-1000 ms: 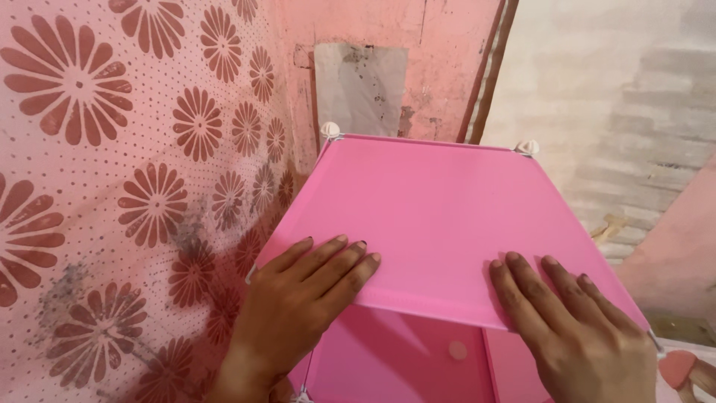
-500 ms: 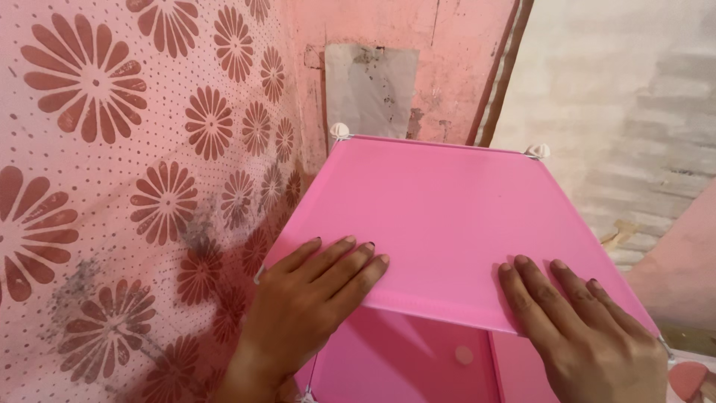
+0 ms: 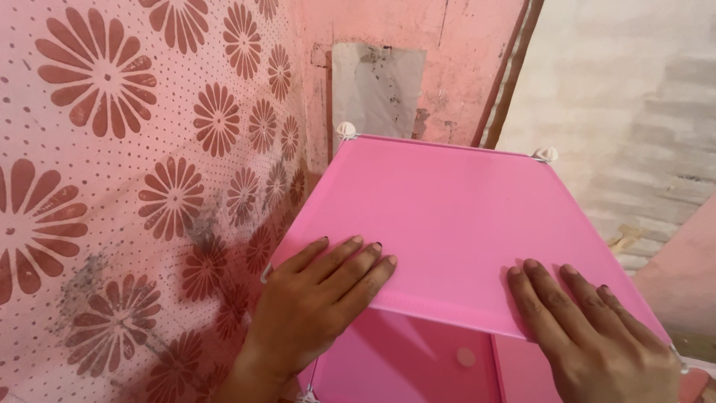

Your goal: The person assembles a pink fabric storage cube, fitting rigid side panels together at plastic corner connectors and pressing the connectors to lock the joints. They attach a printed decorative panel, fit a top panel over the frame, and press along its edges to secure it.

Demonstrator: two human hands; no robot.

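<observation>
Both palms are pressed flat on the pink panel (image 3: 455, 224), and little has shifted over the last second: the view has tipped slightly, the hands have kept their places near the front edge. The left hand (image 3: 317, 298) is spread open, fingers extended, nothing gripped; the right hand (image 3: 589, 336) is likewise laid flat and open at the near right. The panel is seen resting as the top of a pink cube frame, its far corners seated at white connectors (image 3: 345, 130), the near edge apparently not yet fully seated. To the left hangs a flower-patterned cloth (image 3: 112, 186); beyond, a worn pink wall (image 3: 462, 52); right, pale steps (image 3: 641, 112).
</observation>
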